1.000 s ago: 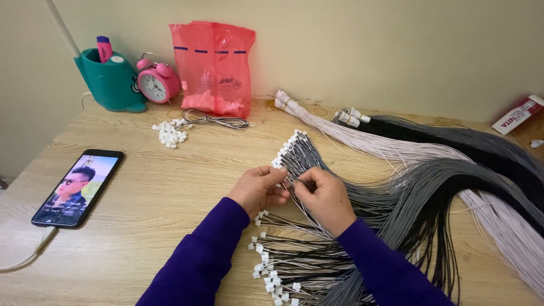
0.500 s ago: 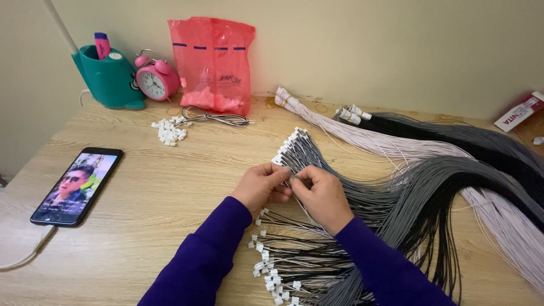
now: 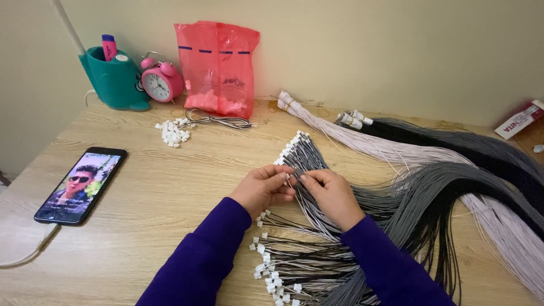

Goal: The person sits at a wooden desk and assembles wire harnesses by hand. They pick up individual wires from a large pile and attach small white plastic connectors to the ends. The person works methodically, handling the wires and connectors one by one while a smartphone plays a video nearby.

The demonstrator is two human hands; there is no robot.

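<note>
Bare light wooden tabletop [image 3: 170, 187] lies open to the left of the fingers, w/ the black smartphone [image 3: 80, 185] well apart near the table's left edge. Both hands meet mid-table: left hand [image 3: 264, 190] & right hand [image 3: 331, 195], fingertips pressed together, pinching thin wires of the fanned bundle of black-and-white wires with small white plastic connectors [image 3: 300, 156]. Vs. half a sec ago, hands sit in about the same spot, grip unchanged. Bundle's long axis runs diagonally: connector ends point up-left beyond the fingertips, wires trail down-right under the right hand. More connector-tipped wires [image 3: 283, 266] lie below the wrists.
</note>
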